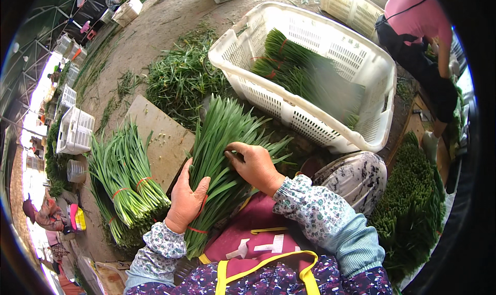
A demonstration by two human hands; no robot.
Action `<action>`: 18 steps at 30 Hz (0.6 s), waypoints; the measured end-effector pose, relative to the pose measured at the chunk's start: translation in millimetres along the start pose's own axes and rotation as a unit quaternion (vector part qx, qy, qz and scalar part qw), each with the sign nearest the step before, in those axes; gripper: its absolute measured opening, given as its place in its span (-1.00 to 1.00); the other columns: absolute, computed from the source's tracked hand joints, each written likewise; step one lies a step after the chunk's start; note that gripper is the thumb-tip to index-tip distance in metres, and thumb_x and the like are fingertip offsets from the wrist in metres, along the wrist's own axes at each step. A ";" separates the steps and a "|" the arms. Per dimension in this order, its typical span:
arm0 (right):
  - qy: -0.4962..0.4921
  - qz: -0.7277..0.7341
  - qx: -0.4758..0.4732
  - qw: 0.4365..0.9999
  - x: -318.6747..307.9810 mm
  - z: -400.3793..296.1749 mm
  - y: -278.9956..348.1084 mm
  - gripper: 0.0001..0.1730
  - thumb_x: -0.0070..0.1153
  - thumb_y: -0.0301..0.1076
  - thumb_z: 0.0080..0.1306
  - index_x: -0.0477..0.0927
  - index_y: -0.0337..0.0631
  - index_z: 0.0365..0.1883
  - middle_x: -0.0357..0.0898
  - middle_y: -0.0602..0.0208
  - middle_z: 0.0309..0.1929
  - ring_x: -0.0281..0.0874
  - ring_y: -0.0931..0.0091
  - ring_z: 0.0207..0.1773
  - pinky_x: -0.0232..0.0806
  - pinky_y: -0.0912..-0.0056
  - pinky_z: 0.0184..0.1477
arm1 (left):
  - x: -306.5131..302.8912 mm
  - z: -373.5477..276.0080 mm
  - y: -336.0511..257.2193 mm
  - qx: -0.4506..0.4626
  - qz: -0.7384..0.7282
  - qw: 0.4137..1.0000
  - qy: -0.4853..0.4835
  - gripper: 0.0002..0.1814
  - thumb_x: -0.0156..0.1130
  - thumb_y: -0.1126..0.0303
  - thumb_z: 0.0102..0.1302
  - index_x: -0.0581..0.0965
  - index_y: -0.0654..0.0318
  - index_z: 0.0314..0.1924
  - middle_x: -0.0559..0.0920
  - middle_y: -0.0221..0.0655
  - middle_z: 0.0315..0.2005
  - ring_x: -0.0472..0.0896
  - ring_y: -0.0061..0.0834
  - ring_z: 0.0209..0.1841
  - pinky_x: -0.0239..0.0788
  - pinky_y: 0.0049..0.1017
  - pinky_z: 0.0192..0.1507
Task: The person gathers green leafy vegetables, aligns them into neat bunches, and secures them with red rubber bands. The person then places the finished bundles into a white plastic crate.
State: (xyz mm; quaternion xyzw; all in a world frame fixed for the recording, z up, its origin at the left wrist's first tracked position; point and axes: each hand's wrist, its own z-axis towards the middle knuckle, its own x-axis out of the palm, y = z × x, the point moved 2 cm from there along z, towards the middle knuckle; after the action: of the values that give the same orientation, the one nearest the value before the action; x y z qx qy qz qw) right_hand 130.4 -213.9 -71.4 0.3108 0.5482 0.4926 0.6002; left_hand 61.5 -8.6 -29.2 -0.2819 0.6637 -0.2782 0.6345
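Note:
In front of me a large bunch of garlic chives (217, 140) lies across my lap, its leaf tips fanned away from me. Red bands show near its lower end. My left hand (188, 202) cups the bunch's left side, thumb over the leaves; some of its fingers are hidden. Over the right side of the leaves, my right hand (254, 167) has thumb and forefinger drawn together at the leaves. Whether a single leaf sits between those fingertips is too small to tell. To the left lie several banded chive bundles (130, 182), stems towards me, beside a flat board (157, 134).
A white plastic crate (232, 68) holding banded chives stands ahead right. Loose trimmings (182, 78) are heaped left of it. Another person (416, 20) bends at the right, near a dense chive pile (407, 202). A white crate (79, 130) stands at left.

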 end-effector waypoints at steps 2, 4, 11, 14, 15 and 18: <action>0.018 0.003 0.009 1.000 -1.5 2.1 1.5 -0.82 0.32 -0.30 0.34 0.73 -0.16 -0.15 0.69 0.01 -0.40 0.71 0.13 -0.33 0.53 0.19 -0.26 | 1.0 -0.9 -0.6 -0.003 0.001 1.000 -0.001 -0.22 0.35 0.18 0.42 0.26 0.47 0.46 0.56 0.10 0.22 0.56 -0.07 0.25 0.34 -0.26 0.33; 0.030 0.010 0.012 0.999 -3.2 3.8 5.4 -0.83 0.33 -0.24 0.31 0.73 -0.09 -0.19 0.70 0.05 -0.41 0.70 0.08 -0.29 0.53 0.07 -0.24 | 0.9 -1.6 -1.5 -0.006 -0.003 1.000 -0.002 -0.21 0.37 0.19 0.41 0.26 0.46 0.46 0.56 0.09 0.22 0.57 -0.08 0.24 0.35 -0.26 0.32; 0.022 0.034 0.021 0.999 2.3 0.3 1.0 -0.81 0.38 -0.33 0.29 0.74 -0.20 -0.17 0.68 0.08 -0.43 0.68 0.33 -0.39 0.50 0.31 -0.26 | 2.4 -1.0 -7.2 -0.010 -0.034 0.999 0.001 -0.15 0.45 0.20 0.34 0.26 0.46 0.46 0.56 0.05 0.24 0.58 -0.10 0.24 0.36 -0.28 0.33; 0.024 0.063 0.040 0.997 4.1 2.2 -4.3 -0.80 0.38 -0.36 0.28 0.74 -0.23 -0.17 0.69 0.09 -0.43 0.68 0.38 -0.38 0.50 0.32 -0.26 | 4.1 -1.3 -3.7 -0.006 -0.004 1.000 -0.004 -0.12 0.47 0.20 0.31 0.25 0.46 0.47 0.56 0.04 0.24 0.58 -0.11 0.25 0.36 -0.28 0.33; 0.032 0.069 0.044 0.996 4.5 4.2 -6.8 -0.80 0.38 -0.37 0.27 0.74 -0.25 -0.17 0.69 0.10 -0.42 0.69 0.39 -0.38 0.50 0.33 -0.26 | 4.3 -1.4 -2.1 -0.004 0.009 1.000 -0.007 -0.11 0.47 0.20 0.30 0.25 0.46 0.47 0.56 0.04 0.24 0.58 -0.12 0.25 0.36 -0.28 0.33; 0.044 0.074 0.046 0.995 6.8 6.5 -9.1 -0.79 0.39 -0.38 0.24 0.73 -0.30 -0.19 0.71 0.08 -0.40 0.70 0.40 -0.35 0.50 0.35 -0.26 | 6.0 -1.2 2.0 -0.004 0.020 1.000 -0.013 -0.09 0.50 0.22 0.27 0.25 0.45 0.47 0.57 0.04 0.23 0.58 -0.13 0.26 0.36 -0.28 0.33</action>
State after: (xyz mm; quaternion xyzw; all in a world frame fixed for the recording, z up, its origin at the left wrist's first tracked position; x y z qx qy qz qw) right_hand 138.4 -209.4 -80.7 0.3558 0.5719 0.5229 0.5224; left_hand 60.0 -11.6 -34.7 -0.2749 0.6620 -0.2592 0.6473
